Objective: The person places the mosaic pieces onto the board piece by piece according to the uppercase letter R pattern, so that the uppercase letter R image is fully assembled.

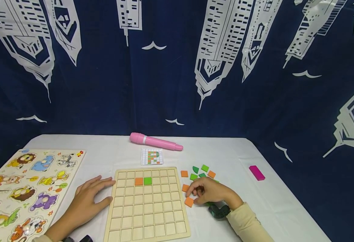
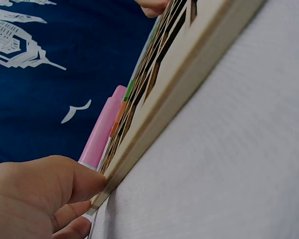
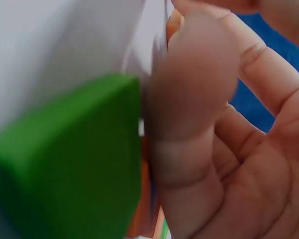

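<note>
A wooden grid board (image 1: 183,232) lies on the white table. One orange tile (image 1: 139,181) and one green tile (image 1: 147,181) sit side by side in its second row. My left hand (image 1: 89,198) touches the board's left edge with extended fingers and thumb. My right hand (image 1: 210,191) is low over loose tiles right of the board. Its bent index finger and thumb are at an orange square tile (image 1: 189,202), apart from each other. A blurred green tile (image 3: 74,164) stands large near the thumb (image 3: 189,99) in the right wrist view. The palm covers some tiles.
Behind the board lie a small pattern card (image 1: 151,162) and a thick pink pen-shaped object (image 1: 155,142). An animal puzzle board (image 1: 34,195) fills the left side. A magenta block (image 1: 257,173) lies far right. A dark blue printed cloth (image 1: 165,84) hangs behind the table.
</note>
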Motion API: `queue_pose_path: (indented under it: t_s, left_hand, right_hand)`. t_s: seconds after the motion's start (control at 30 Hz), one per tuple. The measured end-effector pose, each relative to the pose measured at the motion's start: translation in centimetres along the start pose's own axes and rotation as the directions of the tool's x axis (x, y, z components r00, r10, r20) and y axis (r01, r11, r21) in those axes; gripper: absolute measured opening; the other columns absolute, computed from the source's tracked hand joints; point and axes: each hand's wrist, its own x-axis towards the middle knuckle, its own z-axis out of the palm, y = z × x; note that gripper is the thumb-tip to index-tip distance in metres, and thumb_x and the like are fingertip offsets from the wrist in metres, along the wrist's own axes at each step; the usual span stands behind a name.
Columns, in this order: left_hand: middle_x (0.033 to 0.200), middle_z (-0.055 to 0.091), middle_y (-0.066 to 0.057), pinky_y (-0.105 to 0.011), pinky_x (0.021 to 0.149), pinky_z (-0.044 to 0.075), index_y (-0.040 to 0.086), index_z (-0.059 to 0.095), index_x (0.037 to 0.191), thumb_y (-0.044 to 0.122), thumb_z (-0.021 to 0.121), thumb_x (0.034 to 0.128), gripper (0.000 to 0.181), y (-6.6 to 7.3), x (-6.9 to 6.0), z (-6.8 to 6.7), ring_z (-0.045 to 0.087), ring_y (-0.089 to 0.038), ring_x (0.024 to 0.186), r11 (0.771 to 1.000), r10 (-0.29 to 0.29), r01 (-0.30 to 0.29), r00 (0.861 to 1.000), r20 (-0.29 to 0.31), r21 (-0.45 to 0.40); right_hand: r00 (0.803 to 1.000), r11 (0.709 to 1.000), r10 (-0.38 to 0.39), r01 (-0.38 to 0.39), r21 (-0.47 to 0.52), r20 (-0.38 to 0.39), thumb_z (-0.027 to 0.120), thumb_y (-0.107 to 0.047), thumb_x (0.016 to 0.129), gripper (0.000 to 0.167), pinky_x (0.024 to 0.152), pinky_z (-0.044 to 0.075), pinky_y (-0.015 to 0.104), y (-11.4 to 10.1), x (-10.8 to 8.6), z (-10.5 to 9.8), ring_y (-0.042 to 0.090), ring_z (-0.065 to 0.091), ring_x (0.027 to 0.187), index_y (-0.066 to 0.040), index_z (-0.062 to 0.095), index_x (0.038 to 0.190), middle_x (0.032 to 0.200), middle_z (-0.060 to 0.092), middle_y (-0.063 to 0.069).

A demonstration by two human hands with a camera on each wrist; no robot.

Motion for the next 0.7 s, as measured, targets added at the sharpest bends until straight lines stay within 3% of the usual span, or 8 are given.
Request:
queue_pose_path:
  t_s: [0.37,0.7]
  left_hand:
    - [0.144,0.069,-0.015,-0.072,0.112,0.025,0.011,0.075,0.133,0.018,0.085,0.0882,0.046,0.01,-0.02,-0.06,0.045,-0.049,0.145,1.000,0.002,-0.002,1.000,-0.002,0.001]
    - [0.144,0.069,-0.015,-0.072,0.113,0.025,0.011,0.075,0.133,0.018,0.085,0.0889,0.046,0.02,-0.01,-0.05,0.044,-0.049,0.145,1.000,-0.005,0.005,1.000,0.003,0.003]
  right_hand:
    - [0.999,0.999,0.040,-0.040,0.014,-0.015,0.086,0.007,0.081,0.022,0.064,0.046,0.016,0.05,-0.17,-0.33,0.002,0.054,0.072,0.001,0.075,0.100,0.087,0.064,-0.004]
    - [0.997,0.996,0.057,-0.052,0.077,-0.055,0.081,0.007,0.084,0.023,0.066,0.049,0.016,-0.11,-0.15,-0.37,0.004,0.058,0.074,0.005,0.069,0.104,0.090,0.067,0.000]
